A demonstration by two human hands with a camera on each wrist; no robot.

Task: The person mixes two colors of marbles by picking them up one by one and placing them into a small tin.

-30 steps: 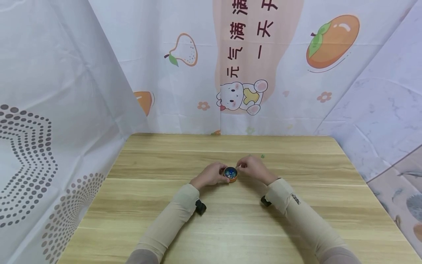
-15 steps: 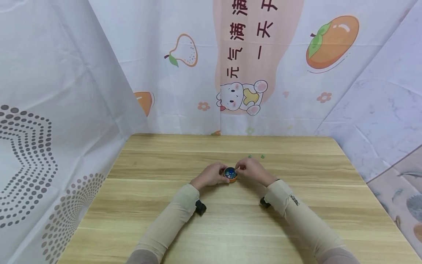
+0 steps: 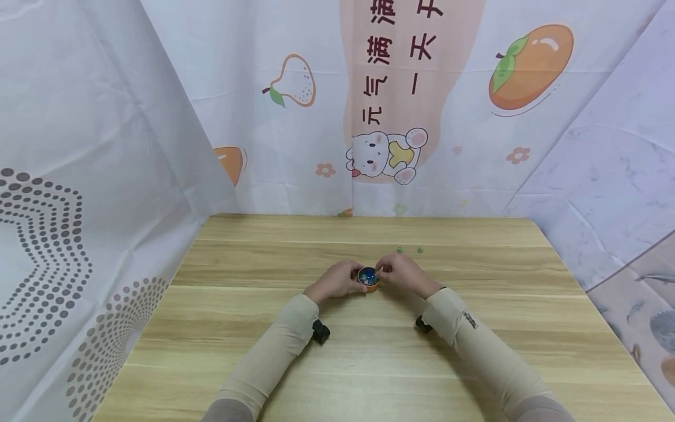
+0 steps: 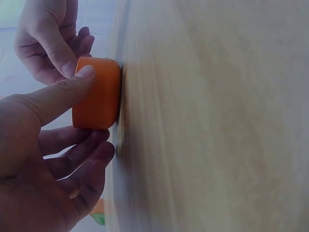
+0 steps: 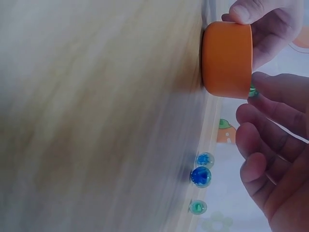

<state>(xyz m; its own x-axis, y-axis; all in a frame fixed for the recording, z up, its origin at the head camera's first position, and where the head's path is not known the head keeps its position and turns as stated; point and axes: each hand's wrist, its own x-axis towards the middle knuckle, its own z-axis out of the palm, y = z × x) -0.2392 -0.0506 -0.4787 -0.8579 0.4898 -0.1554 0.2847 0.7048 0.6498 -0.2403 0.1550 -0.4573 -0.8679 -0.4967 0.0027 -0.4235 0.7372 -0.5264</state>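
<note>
A small round orange cup [image 3: 372, 288] stands on the table, with several blue and greenish glass marbles [image 3: 367, 275] inside it. My left hand [image 3: 338, 278] holds the cup from the left; in the left wrist view the thumb lies on one side of its orange wall [image 4: 99, 101] and fingers on the other. At the cup's right rim, my right hand [image 3: 406, 273] pinches a green glass marble [image 5: 253, 91] between thumb and forefinger. The right hand's other fingers are bent and hold nothing.
Beyond my right hand, two small green marbles [image 3: 420, 250] lie on the wooden table [image 3: 348, 363]. The right wrist view shows blue marbles [image 5: 201, 177] and a green one [image 5: 198, 207] on the tabletop. A printed curtain [image 3: 306, 129] hangs behind the table.
My right hand has moved slightly left, bringing its fingertips to the cup's rim. One green marble behind that hand now shows more fully. The left hand and the cup have stayed in place.
</note>
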